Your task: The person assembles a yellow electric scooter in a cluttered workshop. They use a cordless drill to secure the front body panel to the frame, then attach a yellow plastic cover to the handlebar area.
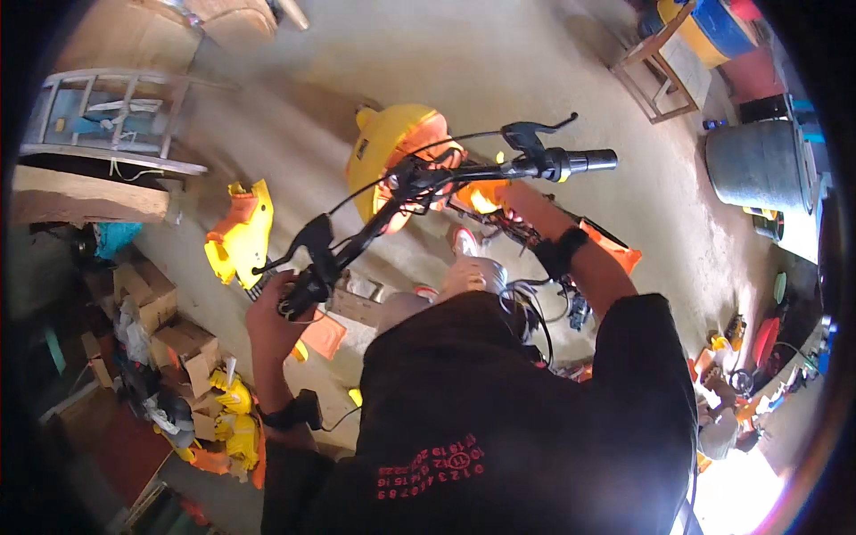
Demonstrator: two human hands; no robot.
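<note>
A black handlebar with cables and two brake levers slants across the middle, over a yellow-and-orange body shell. My left hand is wrapped round the handlebar's left grip, below the left brake lever. The right grip sticks out with no hand on it. Below it my right hand reaches in at a brightly lit orange part behind the bar. Glare and cables hide its fingertips. Parts of the frame and loose wiring show beside my right forearm.
A loose yellow-and-orange panel lies on the floor at left. Cardboard boxes and yellow parts are piled at lower left. A grey tub and a wooden chair stand at right. Assorted parts clutter the lower right.
</note>
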